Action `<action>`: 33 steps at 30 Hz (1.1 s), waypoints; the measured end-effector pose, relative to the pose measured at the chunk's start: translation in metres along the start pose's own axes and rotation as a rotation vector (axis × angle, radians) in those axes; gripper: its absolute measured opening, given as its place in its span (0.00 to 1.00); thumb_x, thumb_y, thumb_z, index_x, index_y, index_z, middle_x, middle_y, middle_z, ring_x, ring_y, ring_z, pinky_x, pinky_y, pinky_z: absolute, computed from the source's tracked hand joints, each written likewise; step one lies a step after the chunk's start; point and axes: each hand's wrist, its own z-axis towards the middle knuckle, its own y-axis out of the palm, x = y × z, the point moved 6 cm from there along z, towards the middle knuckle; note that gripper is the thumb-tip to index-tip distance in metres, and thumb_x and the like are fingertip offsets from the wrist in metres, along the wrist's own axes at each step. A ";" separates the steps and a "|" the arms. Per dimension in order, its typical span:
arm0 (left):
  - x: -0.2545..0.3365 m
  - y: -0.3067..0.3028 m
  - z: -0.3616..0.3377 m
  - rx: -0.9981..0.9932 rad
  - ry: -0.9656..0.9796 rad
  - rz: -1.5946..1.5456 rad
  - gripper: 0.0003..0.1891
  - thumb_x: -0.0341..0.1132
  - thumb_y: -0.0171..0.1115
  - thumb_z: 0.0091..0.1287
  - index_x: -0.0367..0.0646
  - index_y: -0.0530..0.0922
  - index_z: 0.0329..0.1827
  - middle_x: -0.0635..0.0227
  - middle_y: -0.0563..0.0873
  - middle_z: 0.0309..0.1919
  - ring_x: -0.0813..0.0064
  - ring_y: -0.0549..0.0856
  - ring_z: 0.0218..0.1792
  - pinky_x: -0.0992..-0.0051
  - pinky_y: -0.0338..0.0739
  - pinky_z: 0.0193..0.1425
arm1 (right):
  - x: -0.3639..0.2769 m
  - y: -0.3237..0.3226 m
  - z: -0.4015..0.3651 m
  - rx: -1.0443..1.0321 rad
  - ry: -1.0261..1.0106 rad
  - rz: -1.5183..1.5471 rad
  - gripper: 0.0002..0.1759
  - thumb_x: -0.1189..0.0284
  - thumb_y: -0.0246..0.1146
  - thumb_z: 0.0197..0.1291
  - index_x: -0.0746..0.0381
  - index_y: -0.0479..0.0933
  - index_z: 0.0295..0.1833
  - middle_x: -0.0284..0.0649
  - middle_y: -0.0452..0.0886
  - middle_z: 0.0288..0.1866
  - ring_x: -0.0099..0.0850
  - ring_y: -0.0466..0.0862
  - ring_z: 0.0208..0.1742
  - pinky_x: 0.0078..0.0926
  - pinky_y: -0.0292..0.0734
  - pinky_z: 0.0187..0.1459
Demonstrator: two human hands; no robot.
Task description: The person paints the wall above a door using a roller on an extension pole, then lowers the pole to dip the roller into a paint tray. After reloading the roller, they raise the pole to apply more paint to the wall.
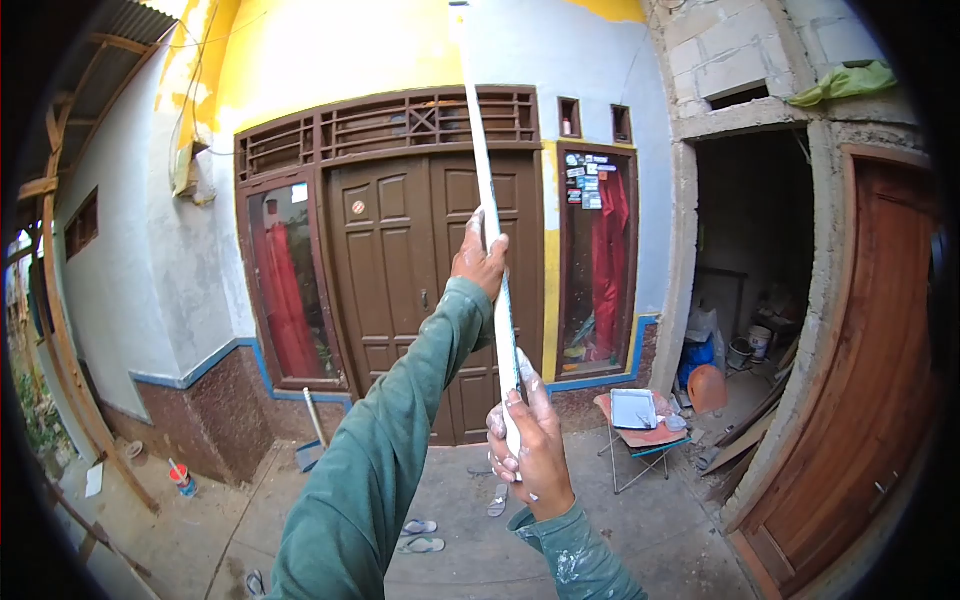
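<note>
A long white pole [478,130] rises from low in the middle of the head view toward the upper wall. At its far end, by the top edge of the view, is a small dark-and-light head [458,4], too cut off to make out fully. My left hand [480,260] is wrapped round the pole's middle part, arm stretched forward. Lower down, my right hand [530,435] grips the pole near its bottom end. Both hands carry white paint smears. The wall [370,45] behind the pole's top is partly yellow, partly whitish.
Brown double doors [432,260] stand ahead between windows with red curtains. At right, a folding stool [640,440] bears a white paint tray [633,409]. Sandals [420,545], a red paint can [182,480] and a dustpan [310,455] are on the concrete floor.
</note>
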 end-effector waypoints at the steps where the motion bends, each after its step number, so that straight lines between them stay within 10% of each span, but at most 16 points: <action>1: -0.006 0.001 0.002 0.025 0.048 -0.018 0.30 0.36 0.55 0.69 0.46 0.58 0.73 0.65 0.78 0.29 0.78 0.77 0.23 0.73 0.76 0.26 | 0.005 -0.002 -0.001 0.020 0.024 -0.011 0.31 0.64 0.49 0.72 0.54 0.48 0.77 0.31 0.68 0.26 0.12 0.62 0.12 0.11 0.57 0.09; 10: -0.020 -0.031 -0.020 -0.019 -0.054 0.014 0.33 0.42 0.54 0.67 0.46 0.57 0.74 0.46 0.77 0.57 0.57 0.82 0.51 0.65 0.74 0.59 | 0.056 0.003 0.013 0.156 0.028 -0.099 0.28 0.64 0.51 0.72 0.55 0.57 0.74 0.31 0.70 0.26 0.12 0.64 0.12 0.11 0.57 0.09; 29: -0.057 -0.041 -0.075 -0.034 -0.044 0.108 0.33 0.40 0.54 0.68 0.46 0.54 0.75 0.46 0.80 0.52 0.56 0.84 0.48 0.64 0.76 0.55 | 0.109 -0.007 -0.035 0.269 0.094 -0.394 0.28 0.65 0.48 0.73 0.52 0.53 0.77 0.29 0.67 0.24 0.15 0.64 0.15 0.16 0.60 0.14; 33: -0.072 -0.032 -0.085 -0.054 -0.120 0.069 0.33 0.44 0.53 0.68 0.50 0.54 0.75 0.39 0.82 0.47 0.40 0.82 0.49 0.56 0.75 0.56 | 0.120 -0.018 -0.050 0.277 0.113 -0.375 0.29 0.65 0.48 0.73 0.51 0.53 0.77 0.29 0.67 0.23 0.15 0.63 0.15 0.16 0.59 0.14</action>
